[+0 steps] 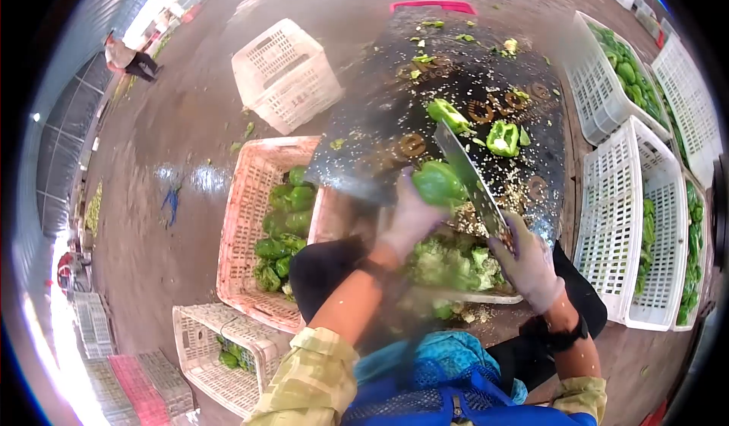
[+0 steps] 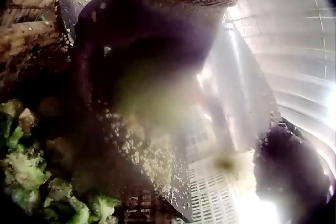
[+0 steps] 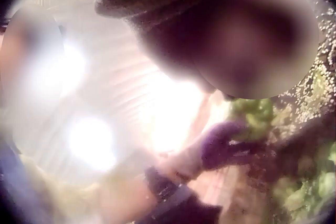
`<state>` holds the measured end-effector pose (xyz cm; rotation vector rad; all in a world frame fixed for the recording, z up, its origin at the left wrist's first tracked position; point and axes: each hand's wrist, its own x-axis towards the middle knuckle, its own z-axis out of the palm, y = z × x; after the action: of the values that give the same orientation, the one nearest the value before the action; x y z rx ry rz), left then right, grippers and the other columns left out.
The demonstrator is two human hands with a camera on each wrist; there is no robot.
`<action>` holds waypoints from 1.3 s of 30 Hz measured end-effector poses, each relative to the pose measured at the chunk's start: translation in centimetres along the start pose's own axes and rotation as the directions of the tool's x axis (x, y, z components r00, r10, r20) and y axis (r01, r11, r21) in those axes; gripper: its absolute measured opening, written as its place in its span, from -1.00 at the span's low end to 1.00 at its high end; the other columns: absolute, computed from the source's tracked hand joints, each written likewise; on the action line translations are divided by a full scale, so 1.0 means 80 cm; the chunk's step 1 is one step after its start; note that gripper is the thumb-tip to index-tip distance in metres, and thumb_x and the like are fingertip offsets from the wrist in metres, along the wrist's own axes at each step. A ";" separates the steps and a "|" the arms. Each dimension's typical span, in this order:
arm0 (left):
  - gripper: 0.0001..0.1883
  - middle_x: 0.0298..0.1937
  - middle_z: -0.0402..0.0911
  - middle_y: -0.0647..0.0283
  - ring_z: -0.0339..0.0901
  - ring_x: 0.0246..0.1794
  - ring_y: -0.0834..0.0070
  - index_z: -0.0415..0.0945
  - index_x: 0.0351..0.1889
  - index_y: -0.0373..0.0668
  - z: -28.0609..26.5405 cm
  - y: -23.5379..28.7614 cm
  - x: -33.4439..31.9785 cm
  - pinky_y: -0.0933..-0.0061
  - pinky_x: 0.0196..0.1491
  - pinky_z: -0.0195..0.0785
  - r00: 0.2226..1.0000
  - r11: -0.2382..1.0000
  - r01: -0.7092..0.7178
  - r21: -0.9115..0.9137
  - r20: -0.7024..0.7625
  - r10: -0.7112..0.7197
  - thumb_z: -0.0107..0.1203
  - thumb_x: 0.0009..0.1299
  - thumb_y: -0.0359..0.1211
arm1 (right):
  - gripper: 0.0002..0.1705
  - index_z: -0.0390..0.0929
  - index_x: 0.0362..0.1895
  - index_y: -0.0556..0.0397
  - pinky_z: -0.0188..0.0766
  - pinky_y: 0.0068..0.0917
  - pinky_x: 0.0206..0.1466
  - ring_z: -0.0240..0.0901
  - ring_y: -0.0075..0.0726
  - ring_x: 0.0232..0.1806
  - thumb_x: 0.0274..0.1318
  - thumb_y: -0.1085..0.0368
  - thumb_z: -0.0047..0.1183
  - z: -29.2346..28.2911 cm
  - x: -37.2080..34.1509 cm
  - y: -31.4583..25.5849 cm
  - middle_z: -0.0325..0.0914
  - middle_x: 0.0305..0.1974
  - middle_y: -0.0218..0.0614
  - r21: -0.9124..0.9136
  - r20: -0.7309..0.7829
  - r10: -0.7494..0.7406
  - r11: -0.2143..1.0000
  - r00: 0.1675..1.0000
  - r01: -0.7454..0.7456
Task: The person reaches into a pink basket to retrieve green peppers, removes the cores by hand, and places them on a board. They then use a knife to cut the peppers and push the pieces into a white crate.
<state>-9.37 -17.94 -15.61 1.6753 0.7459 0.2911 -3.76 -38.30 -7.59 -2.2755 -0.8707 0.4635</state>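
Note:
In the head view my gloved left hand [image 1: 414, 217] grips a whole green bell pepper [image 1: 439, 183] over the near edge of a dark, seed-strewn board [image 1: 364, 130]. My gloved right hand [image 1: 528, 263] holds a broad-bladed knife [image 1: 472, 177] by its handle, the blade slanting up and left right beside the pepper. Near the knife's tip lie a cut pepper piece [image 1: 448, 115] and a hollow pepper half [image 1: 503, 139]. The left wrist view shows the blade [image 2: 244, 92] bright, with the pepper blurred. My left hand [image 3: 226, 142] and the pepper [image 3: 255, 113] also appear in the right wrist view.
Pepper trimmings [image 1: 456, 263] are heaped below the board, between my knees. On the left stands a crate [image 1: 231, 236] of green peppers, with a white crate [image 1: 292, 84] beyond it. More crates [image 1: 607, 221] line the right side. A person [image 1: 125, 55] stands far left.

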 end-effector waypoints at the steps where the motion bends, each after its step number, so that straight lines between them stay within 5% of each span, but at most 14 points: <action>1: 0.01 0.11 0.27 0.00 0.33 0.11 0.24 -0.11 0.30 -0.30 0.000 0.003 -0.002 0.41 0.12 0.29 1.000 1.000 0.013 0.015 -0.001 -0.013 0.35 -0.08 -0.49 | -0.56 0.34 0.06 -0.02 0.38 -0.16 -0.34 0.50 0.08 -0.40 0.09 0.18 0.07 -0.004 -0.008 -0.004 0.52 -0.47 -0.09 -0.018 0.024 -0.009 1.000 1.000 0.009; 6: -0.02 0.11 0.34 -0.04 0.36 0.12 0.22 -0.15 0.32 -0.26 -0.014 0.011 0.000 0.42 0.14 0.25 0.979 0.983 0.185 -0.014 0.092 -0.183 0.30 -0.01 -0.51 | -0.55 0.33 0.06 0.04 0.40 -0.16 -0.35 0.51 0.09 -0.42 0.08 0.20 0.06 -0.002 -0.019 -0.008 0.52 -0.48 -0.04 -0.103 0.106 -0.014 0.994 0.994 0.025; 13: -0.07 0.10 0.38 -0.05 0.38 0.13 0.15 -0.14 0.32 -0.22 -0.024 -0.001 0.001 0.39 0.18 0.22 0.996 0.968 0.065 0.244 0.035 -0.076 0.26 0.05 -0.38 | -0.72 0.28 -0.14 0.09 0.36 -0.05 -0.34 0.48 0.16 -0.38 0.12 0.23 -0.02 0.011 0.032 -0.027 0.52 -0.46 -0.02 -0.268 0.271 0.010 0.961 0.963 0.065; 16: -0.03 0.19 0.21 -0.15 0.44 0.04 -0.02 -0.18 0.35 -0.21 -0.025 -0.010 0.010 0.26 0.13 0.31 0.999 0.966 0.032 0.256 -0.034 -0.024 0.22 0.02 -0.39 | -0.75 0.26 -0.19 0.07 0.37 -0.05 -0.30 0.48 0.15 -0.35 0.14 0.22 -0.05 0.041 0.065 -0.027 0.51 -0.46 -0.03 -0.222 0.309 0.030 0.974 0.951 0.041; 21: -0.08 0.17 0.27 -0.09 0.35 0.16 0.05 -0.12 0.32 -0.17 -0.029 -0.007 0.023 0.30 0.18 0.24 0.997 0.969 0.069 0.239 -0.043 -0.061 0.23 0.02 -0.42 | -0.74 0.28 -0.21 0.13 0.39 -0.04 -0.28 0.48 0.19 -0.37 0.13 0.23 -0.06 0.055 0.077 -0.015 0.52 -0.45 0.05 -0.195 0.244 -0.055 0.975 0.968 0.104; 24: -0.07 0.16 0.27 -0.09 0.34 0.16 0.06 -0.13 0.32 -0.20 -0.024 -0.010 0.022 0.30 0.18 0.23 0.998 0.975 0.057 0.213 -0.034 -0.051 0.23 0.02 -0.43 | -0.73 0.29 -0.23 0.17 0.38 -0.01 -0.26 0.48 0.23 -0.34 0.10 0.22 -0.05 0.029 0.097 -0.047 0.52 -0.43 0.10 -0.311 0.365 0.009 0.944 0.931 0.113; 27: -0.08 0.16 0.27 -0.07 0.35 0.15 0.07 -0.11 0.31 -0.24 -0.020 -0.020 0.027 0.29 0.18 0.23 0.995 0.979 0.094 0.179 -0.034 -0.089 0.23 0.00 -0.44 | -0.72 0.30 -0.24 0.20 0.40 -0.03 -0.24 0.49 0.24 -0.34 0.05 0.25 -0.04 0.061 0.107 -0.026 0.52 -0.43 0.11 -0.262 0.331 0.014 0.962 0.943 0.077; 31: -0.08 0.11 0.28 -0.01 0.31 0.16 0.18 -0.08 0.29 -0.25 -0.021 -0.028 0.025 0.33 0.18 0.22 0.985 0.961 -0.136 0.240 -0.073 0.158 0.22 -0.04 -0.51 | -0.69 0.24 -0.16 0.14 0.41 -0.05 -0.24 0.50 0.18 -0.35 0.06 0.26 -0.02 0.123 0.120 0.023 0.52 -0.45 0.04 -0.281 0.228 -0.071 0.950 0.971 0.136; 35: -0.01 0.14 0.27 -0.12 0.32 0.15 0.09 -0.06 0.31 -0.33 -0.008 -0.061 0.054 0.30 0.22 0.18 0.998 0.984 -0.036 -0.177 -0.051 0.028 0.31 -0.08 -0.38 | -0.63 0.28 -0.07 0.11 0.37 -0.05 -0.24 0.49 0.16 -0.35 0.08 0.20 0.00 0.110 0.124 0.036 0.52 -0.42 0.04 -0.096 0.180 -0.078 0.991 0.980 0.097; 38: 0.03 0.21 0.21 -0.13 0.22 0.24 0.13 -0.06 0.33 -0.34 0.022 -0.062 0.099 0.27 0.29 0.08 0.984 0.987 -0.139 -0.076 -0.126 0.129 0.39 -0.05 -0.32 | -0.50 0.30 0.10 0.04 0.38 -0.06 -0.16 0.49 0.16 -0.22 0.07 0.18 0.03 0.090 0.139 0.067 0.53 -0.26 0.08 -0.159 0.064 -0.032 0.986 0.997 0.042; 39: -0.30 0.15 0.31 0.01 0.28 0.18 0.25 0.07 0.27 -0.28 0.028 -0.038 0.105 0.30 0.24 0.16 0.983 0.836 -0.135 -0.531 0.032 0.179 0.12 0.22 -0.22 | -0.48 0.32 0.11 0.05 0.39 -0.07 -0.15 0.50 0.15 -0.20 0.05 0.17 0.06 0.072 0.152 0.061 0.54 -0.22 0.08 -0.180 0.068 0.055 0.983 0.996 -0.042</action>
<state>-2.65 -14.34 -20.74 1.2103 0.4120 0.4945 4.23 -30.12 -16.19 -2.4608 -0.9277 0.5110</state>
